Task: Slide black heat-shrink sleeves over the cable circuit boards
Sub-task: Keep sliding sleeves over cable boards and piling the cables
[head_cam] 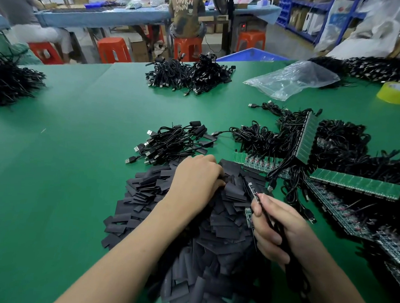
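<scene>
The left hand lies palm-down on top of the sleeves, a loose black heap on the bench in the lower middle of the frame. Its fingers curl down into the heap, probably to pick out a single sleeve. The tips are buried, so I cannot tell if one is pinched yet.

The right hand, lower right, has its fingers wrapped tightly round a black cable. The small board at the cable's end sticks out past the thumb. It points up and left toward the other hand, held stiff and ready so a sleeve can be slid onto it.

The heap sits between the two forearms, within easy reach of both. A bundle of sleeved cables lies just above the left hand, likely the finished stack. Green panels of boards with cables attached fan out at right, likely the supply.
</scene>
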